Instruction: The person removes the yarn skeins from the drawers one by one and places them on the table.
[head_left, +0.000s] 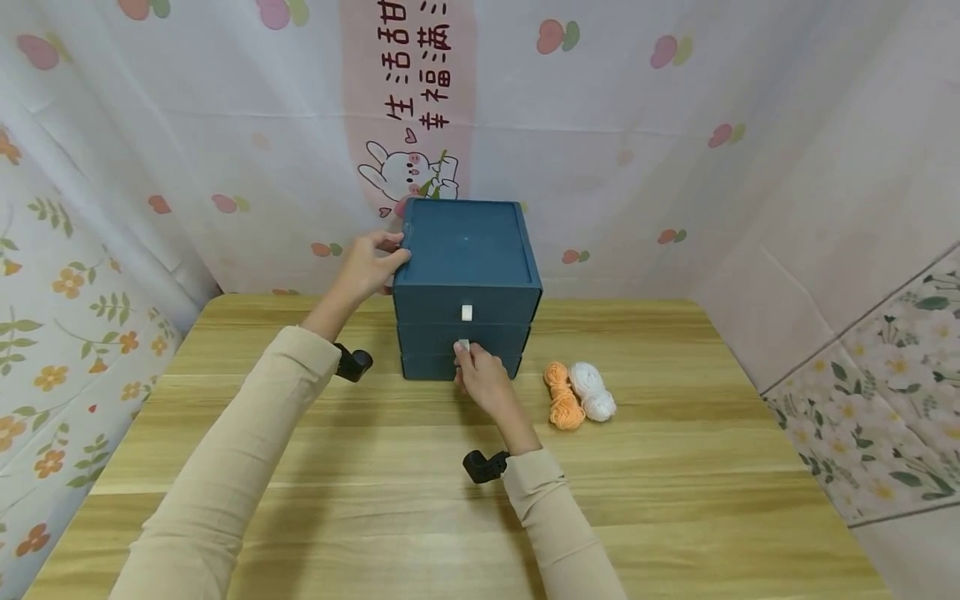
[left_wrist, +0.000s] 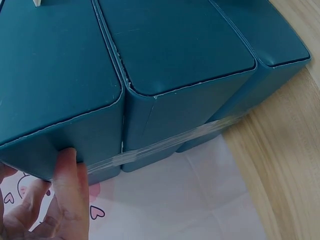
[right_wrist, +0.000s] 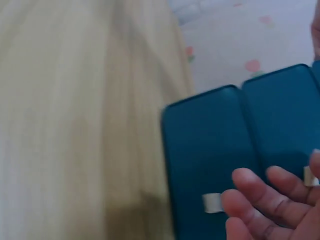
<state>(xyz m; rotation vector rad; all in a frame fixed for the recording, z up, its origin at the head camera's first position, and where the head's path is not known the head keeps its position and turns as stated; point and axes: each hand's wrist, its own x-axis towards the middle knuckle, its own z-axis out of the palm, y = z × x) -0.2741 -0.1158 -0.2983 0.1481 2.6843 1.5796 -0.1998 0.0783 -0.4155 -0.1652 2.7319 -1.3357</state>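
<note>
In the upper centre of the head view, the drawers [head_left: 467, 275] stand on the table [head_left: 675, 483]. The left hand [head_left: 367, 267], fingers apart, touches their left side; the right hand [head_left: 483, 375] pinches the middle tab [head_left: 464, 343] (yarn [head_left: 566, 411] lies right of centre).

On the wood-grain worktop [head_left: 660, 475], a dark-blue three-drawer plastic box [head_left: 465, 258] stands before the white printed fabric backdrop [head_left: 600, 100], the left hand [head_left: 369, 267] at its left side, the right hand [head_left: 483, 379] at its front, an orange yarn skein [head_left: 560, 393] and white yarn skein [head_left: 592, 392] rightward.
</note>
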